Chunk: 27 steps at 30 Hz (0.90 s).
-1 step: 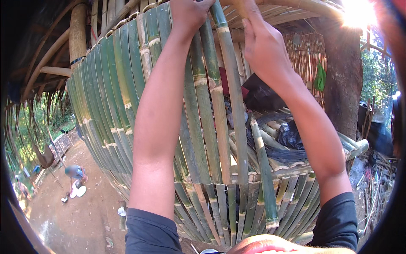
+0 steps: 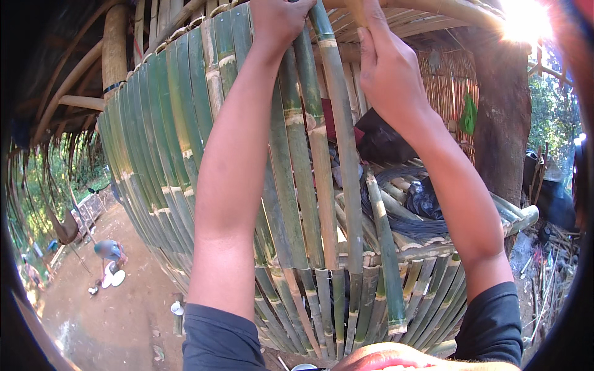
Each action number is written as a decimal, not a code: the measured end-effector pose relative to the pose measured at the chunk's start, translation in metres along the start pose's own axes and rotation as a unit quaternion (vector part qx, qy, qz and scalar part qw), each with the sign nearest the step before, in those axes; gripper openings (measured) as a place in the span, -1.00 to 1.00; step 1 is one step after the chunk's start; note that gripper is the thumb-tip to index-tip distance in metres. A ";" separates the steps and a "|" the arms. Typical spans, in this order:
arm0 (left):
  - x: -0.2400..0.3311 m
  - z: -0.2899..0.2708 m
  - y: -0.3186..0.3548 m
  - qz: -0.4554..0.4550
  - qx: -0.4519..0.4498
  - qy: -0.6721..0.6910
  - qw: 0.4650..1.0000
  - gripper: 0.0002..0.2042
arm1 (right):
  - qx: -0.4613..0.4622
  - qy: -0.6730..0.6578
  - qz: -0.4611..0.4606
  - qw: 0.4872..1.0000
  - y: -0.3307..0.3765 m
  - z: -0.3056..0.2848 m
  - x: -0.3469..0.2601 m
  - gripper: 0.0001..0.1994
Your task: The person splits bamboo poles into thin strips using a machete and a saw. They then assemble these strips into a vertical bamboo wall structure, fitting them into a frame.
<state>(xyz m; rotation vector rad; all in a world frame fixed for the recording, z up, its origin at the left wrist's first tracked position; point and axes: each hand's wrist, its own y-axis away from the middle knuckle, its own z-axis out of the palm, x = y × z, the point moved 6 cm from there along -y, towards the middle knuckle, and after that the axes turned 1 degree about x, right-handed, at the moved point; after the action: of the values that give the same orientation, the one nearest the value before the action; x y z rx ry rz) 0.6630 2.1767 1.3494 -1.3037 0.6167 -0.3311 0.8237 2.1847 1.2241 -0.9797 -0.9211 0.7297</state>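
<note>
Both my arms reach up to the top edge of the head view. My left hand [image 2: 278,21] is closed at the upper end of a long green-brown bamboo slat [image 2: 344,123], its thumb against it; the other fingertips are cut off or hidden. To the right, my right hand [image 2: 393,65] is closed around a yellowish-brown piece, perhaps a wooden handle [image 2: 355,11], whose far end lies outside the picture. The slat stands upright beside other slats in a curved bamboo wall [image 2: 167,123]. A shorter loose bamboo slat [image 2: 385,253] leans across the lower rail, untouched by either hand.
Behind the gap lie a coil of dark wire or tubing [image 2: 408,229] and black plastic bags [image 2: 387,139]. A thick post [image 2: 502,111] stands right, with a green bag [image 2: 468,114] hanging near. Down left, a person [image 2: 110,252] crouches on bare ground. Bright sun glares upper right.
My right hand has shifted very slightly to the right and down with the yellowish-brown piece. My left hand and the slat look almost unmoved.
</note>
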 end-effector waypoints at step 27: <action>0.004 -0.002 -0.002 0.027 -0.022 0.033 0.999 -0.87 | -0.005 -0.001 -0.002 1.000 0.000 -0.002 0.000 -0.42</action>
<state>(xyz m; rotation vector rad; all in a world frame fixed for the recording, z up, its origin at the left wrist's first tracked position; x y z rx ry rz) 0.6654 2.1726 1.3507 -1.3203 0.7174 -0.3186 0.8259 2.1838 1.2237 -0.9851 -0.9284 0.7235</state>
